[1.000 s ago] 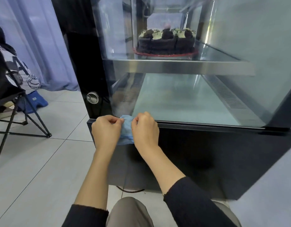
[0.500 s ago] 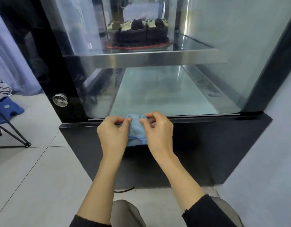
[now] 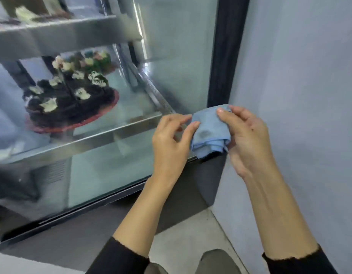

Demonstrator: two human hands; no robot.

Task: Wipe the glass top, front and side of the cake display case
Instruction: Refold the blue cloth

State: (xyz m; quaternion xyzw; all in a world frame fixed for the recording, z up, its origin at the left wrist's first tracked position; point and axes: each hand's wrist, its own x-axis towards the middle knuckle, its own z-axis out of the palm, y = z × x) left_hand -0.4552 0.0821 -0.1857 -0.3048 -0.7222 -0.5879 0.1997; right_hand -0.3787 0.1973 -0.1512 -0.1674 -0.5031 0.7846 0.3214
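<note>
a: so, starting at the left, why is the dark chocolate cake with cream dollops on a red round plate point(image 3: 70, 99) sitting there?
b: it's on show, resting on a steel shelf point(image 3: 92, 139) behind the glass front of the cake display case point(image 3: 104, 175). the wiping concerns the outside of that pane.
a: and the hands?
b: the left hand point(image 3: 169, 143) has its thumb and forefinger curled in, nipping the left edge of the folded light-blue microfibre cloth point(image 3: 209, 131). the right hand point(image 3: 248, 139) carries most of it, thumb on top and fingers wrapped behind. the cloth is bunched near the case's lower right corner, not pressed flat, so i'd judge they're refolding it for a fresh face.
a: what can't you make out?
b: whether the cloth touches the pane. the far left is blurred, the upper shelf's contents are cut off, and reflections hide which glass is already clean. the right hand's fingertips are behind the cloth. the black corner post point(image 3: 224, 50) stands against the grey wall point(image 3: 299, 95), so the case's right side isn't visible.
</note>
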